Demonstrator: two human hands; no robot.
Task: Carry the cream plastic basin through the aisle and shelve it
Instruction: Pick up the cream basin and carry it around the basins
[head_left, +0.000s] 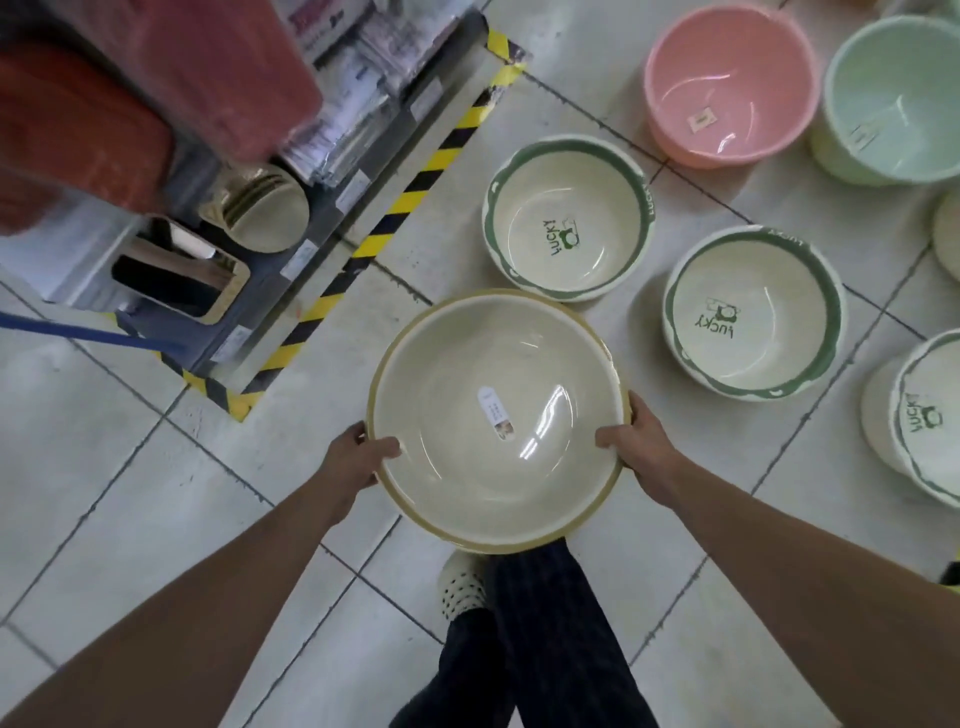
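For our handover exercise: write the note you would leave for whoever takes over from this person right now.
Left hand grips the cream basin at its left rim, thumb inside.
Right hand grips its right rim likewise.
Basin is held upright above the tiled floor, near the shelf unit.
Done: basin in hand.
Left: carry it along the aisle and shelve it.

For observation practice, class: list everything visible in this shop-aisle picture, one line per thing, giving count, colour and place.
cream basin: one, cream, tan rim, held mid-frame
sticker: one, white, inside cream basin
LUCKY basins: three, cream with green trim, floor right
pink basin: one, pink, floor top right
mint basin: one, pale green, beside pink basin
hazard tape: one strip, yellow-black, along shelf base
shelf: one, grey, left
left hand: one, grips basin's left rim
right hand: one, grips basin's right rim
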